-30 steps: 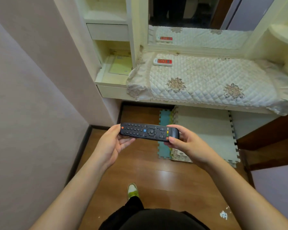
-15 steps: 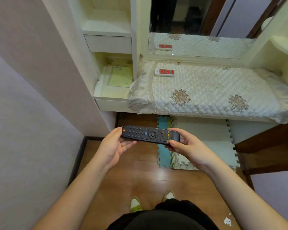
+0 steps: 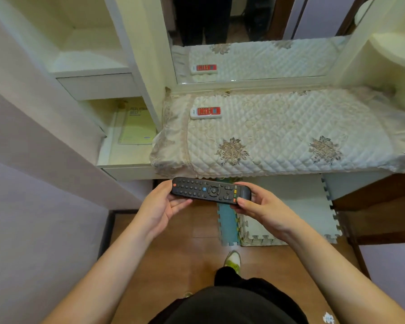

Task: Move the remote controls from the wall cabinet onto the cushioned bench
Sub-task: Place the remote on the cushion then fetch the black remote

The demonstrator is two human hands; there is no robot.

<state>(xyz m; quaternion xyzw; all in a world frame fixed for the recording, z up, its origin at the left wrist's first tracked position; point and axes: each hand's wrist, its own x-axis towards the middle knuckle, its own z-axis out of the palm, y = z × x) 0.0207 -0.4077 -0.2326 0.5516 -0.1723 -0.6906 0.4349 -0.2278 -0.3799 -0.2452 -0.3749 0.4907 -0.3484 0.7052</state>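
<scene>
Now the black remote (image 3: 211, 191), held at either end by the left hand (image 3: 160, 205) and right hand (image 3: 258, 208), has closed in on the table's (image 3: 290, 136) front edge, so setting it down looks imminent; the white remote (image 3: 205, 112) lies at its back-left corner.
</scene>
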